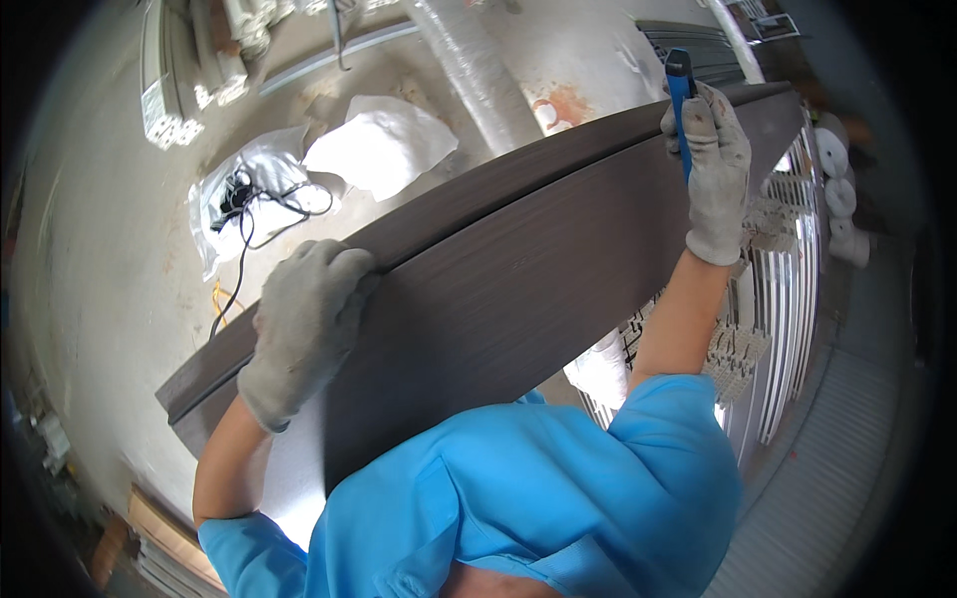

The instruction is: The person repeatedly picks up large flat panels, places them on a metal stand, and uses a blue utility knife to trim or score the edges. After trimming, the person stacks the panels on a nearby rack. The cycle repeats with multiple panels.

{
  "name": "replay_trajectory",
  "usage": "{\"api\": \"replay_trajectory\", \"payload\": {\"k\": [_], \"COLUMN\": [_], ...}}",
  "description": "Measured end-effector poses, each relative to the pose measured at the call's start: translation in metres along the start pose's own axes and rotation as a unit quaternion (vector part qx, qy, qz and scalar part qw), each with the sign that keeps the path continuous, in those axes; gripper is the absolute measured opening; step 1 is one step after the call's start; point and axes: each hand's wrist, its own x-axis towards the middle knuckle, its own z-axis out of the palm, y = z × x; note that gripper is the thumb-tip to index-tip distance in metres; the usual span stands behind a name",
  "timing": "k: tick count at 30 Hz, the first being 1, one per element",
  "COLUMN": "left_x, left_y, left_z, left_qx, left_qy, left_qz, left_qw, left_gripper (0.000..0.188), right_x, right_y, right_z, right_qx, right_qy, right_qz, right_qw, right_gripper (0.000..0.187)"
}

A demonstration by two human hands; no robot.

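Note:
A long dark brown panel (508, 289) with a groove along its far edge stretches slantwise in front of me, from lower left to upper right. My left hand (309, 319), in a grey work glove, is closed over the panel's far edge near its left end. In my gloved right hand (720, 164), a slim blue tool with a black end, apparently a utility knife (682, 105), is held upright above the panel's right part. Its lower end is hidden from view by the hand and panel, so I cannot see a blade.
Beyond the panel lie white plastic sheets (379, 145) and a black cable (244, 224) on the floor. A plastic-wrapped length (478, 75) and pale profiles (169, 95) lie farther off. At right stand a rack of long metal strips (783, 329) and white rolls (839, 189).

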Motion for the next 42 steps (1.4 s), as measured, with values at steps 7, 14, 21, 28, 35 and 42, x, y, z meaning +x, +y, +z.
{"api": "replay_trajectory", "payload": {"k": [7,14,21,28,35,42], "left_x": [0.103,0.096,0.001,-0.136,-0.243,-0.297], "left_y": [0.047,0.043,0.029,0.028,0.007,0.004], "left_z": [0.063,0.051,-0.020,-0.060,-0.081,-0.070], "left_qx": [-0.047,-0.050,-0.063,-0.254,0.038,0.059], "left_qy": [-0.002,-0.023,-0.035,-0.055,0.048,0.062], "left_qz": [0.086,0.138,0.184,0.055,0.090,0.094], "left_qw": [0.995,0.989,0.980,0.964,0.994,0.992], "left_gripper": [0.014,0.024,0.042,0.037,0.022,0.028], "right_x": [-0.013,-0.051,-0.108,-0.182,-0.241,-0.315], "right_y": [0.009,0.011,-0.071,-0.158,-0.178,-0.168], "right_z": [-0.036,-0.050,0.018,0.116,0.091,0.114], "right_qx": [0.047,0.092,0.395,0.520,0.098,0.215], "right_qy": [0.098,0.073,-0.047,-0.192,-0.448,-0.632], "right_qz": [-0.023,0.072,0.009,0.013,-0.108,0.006], "right_qw": [0.994,0.990,0.917,0.832,0.882,0.745], "right_gripper": [0.027,0.027,0.042,0.047,0.048,0.060]}}
